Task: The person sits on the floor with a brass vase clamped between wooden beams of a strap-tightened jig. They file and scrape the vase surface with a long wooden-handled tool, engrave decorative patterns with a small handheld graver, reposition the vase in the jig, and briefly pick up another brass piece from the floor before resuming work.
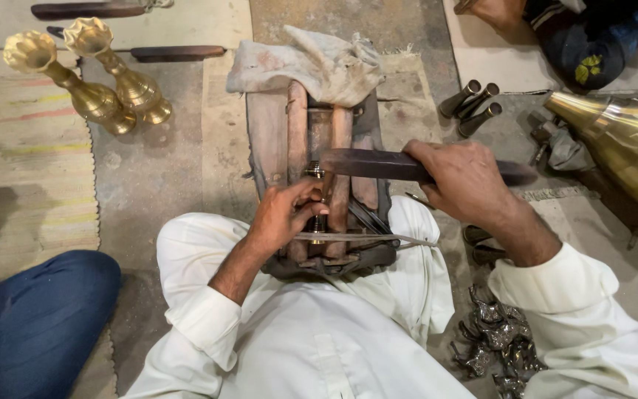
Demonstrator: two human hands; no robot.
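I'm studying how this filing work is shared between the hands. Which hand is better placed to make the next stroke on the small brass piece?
Probably the right hand: it grips the flat file, whose tip lies at the small brass piece. The left hand pinches that piece against the wooden block.

View: single head-worn camera, looking steeply down from above the person's lap.
Facing: forward over the wooden block (319, 170) onto the floor (171, 170).
Nearness: close, at arm's reach.
Overlap: none.
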